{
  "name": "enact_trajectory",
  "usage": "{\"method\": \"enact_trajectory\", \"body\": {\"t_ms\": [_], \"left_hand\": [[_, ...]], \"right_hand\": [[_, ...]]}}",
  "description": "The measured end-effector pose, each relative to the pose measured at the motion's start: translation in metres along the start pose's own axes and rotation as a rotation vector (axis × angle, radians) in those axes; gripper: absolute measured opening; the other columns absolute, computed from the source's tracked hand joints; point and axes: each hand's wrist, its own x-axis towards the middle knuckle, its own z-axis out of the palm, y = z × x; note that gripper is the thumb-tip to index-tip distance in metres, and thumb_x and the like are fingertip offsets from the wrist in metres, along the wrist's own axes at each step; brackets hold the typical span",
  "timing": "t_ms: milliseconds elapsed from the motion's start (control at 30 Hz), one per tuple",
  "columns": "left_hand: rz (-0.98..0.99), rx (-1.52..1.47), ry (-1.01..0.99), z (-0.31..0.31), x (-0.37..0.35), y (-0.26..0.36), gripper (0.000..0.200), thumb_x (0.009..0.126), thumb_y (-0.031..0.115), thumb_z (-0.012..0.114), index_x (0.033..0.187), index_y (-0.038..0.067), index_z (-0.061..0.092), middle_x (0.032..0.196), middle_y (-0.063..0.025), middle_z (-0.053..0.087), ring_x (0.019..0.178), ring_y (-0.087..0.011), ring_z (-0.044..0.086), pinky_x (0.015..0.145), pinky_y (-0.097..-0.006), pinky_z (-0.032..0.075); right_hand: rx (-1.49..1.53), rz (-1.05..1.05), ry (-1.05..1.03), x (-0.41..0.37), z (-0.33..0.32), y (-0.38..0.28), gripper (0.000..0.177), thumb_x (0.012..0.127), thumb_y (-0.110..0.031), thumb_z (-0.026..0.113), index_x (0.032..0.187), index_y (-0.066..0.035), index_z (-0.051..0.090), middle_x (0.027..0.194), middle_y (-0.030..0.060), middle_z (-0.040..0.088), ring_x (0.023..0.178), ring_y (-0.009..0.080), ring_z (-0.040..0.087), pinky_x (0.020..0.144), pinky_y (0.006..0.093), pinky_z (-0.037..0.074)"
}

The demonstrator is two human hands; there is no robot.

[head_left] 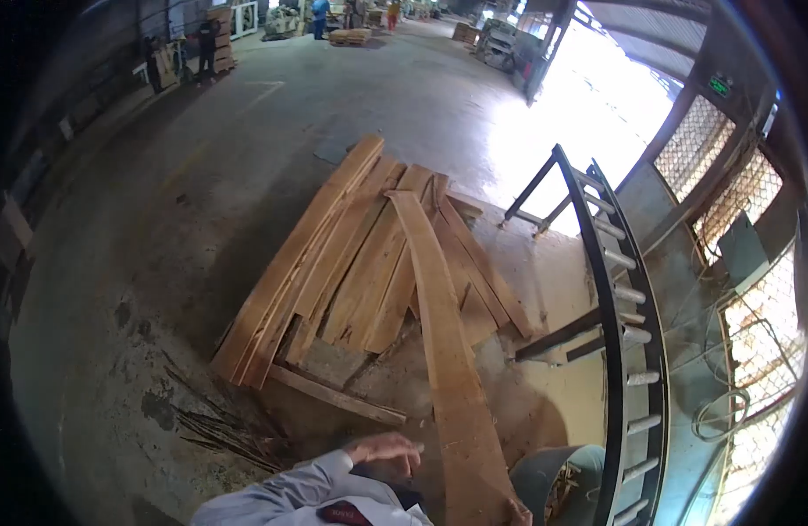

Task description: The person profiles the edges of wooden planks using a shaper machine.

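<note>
A long wooden plank [452, 351] slants from the pile of boards down to the bottom edge, close to my body. My right hand [519, 514], partly cut off by the frame's lower edge, is closed on the plank's right edge. To the left of the plank is my left hand [386, 449], apart from it, with loosely bent fingers and nothing visible in them. Ahead lies a stack of several boards [360, 263], which the plank's far end overlaps.
A black roller conveyor frame [610, 302] stands on the right, beside a bin [588, 458] holding wood scraps. Thin strips of wood [220, 430] lie on the floor at the left. One narrow board [338, 394] lies before the stack. People stand far back.
</note>
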Motion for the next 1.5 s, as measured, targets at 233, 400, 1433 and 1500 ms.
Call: {"method": "enact_trajectory", "body": {"t_ms": [233, 400, 1433, 1500], "left_hand": [[0.009, -0.230, 0.335, -0.092, 0.042, -0.013, 0.063, 0.094, 0.054, 0.051, 0.124, -0.002, 0.048, 0.104, -0.0155, 0.062, 0.086, -0.0253, 0.067, 0.074, -0.0377, 0.059], [0.093, -0.518, 0.493, -0.104, 0.078, -0.045, 0.069, 0.088, 0.057, 0.060, 0.122, -0.002, 0.048, 0.101, -0.0139, 0.062, 0.085, -0.0265, 0.067, 0.072, -0.0399, 0.060], [-0.244, -0.523, 0.005, 0.174, 0.143, -0.140, 0.036, 0.097, 0.021, 0.053, 0.128, 0.004, 0.053, 0.122, -0.0111, 0.061, 0.110, -0.0277, 0.059, 0.097, -0.0434, 0.048], [-0.259, -0.467, 0.062, 0.176, 0.140, -0.136, 0.036, 0.097, 0.022, 0.053, 0.129, 0.005, 0.052, 0.124, -0.0117, 0.060, 0.111, -0.0290, 0.058, 0.098, -0.0444, 0.048]], "right_hand": [[0.070, -0.027, 0.334, -0.049, -0.005, 0.008, 0.043, 0.097, -0.030, 0.056, 0.128, 0.000, 0.053, 0.117, 0.0093, 0.061, 0.100, 0.0209, 0.059, 0.087, 0.0316, 0.049], [0.089, -0.101, 0.498, -0.081, -0.017, 0.024, 0.042, 0.097, -0.030, 0.055, 0.127, 0.000, 0.054, 0.116, 0.0090, 0.062, 0.099, 0.0203, 0.060, 0.086, 0.0308, 0.049], [0.386, -0.022, 1.264, -0.461, -0.179, 0.191, 0.035, 0.100, -0.028, 0.049, 0.110, 0.003, 0.061, 0.100, 0.0025, 0.065, 0.092, 0.0125, 0.058, 0.083, 0.0262, 0.046], [0.282, 0.094, 1.134, -0.462, -0.194, 0.234, 0.035, 0.100, -0.028, 0.048, 0.110, 0.003, 0.061, 0.100, 0.0037, 0.065, 0.090, 0.0124, 0.057, 0.082, 0.0281, 0.045]]}}
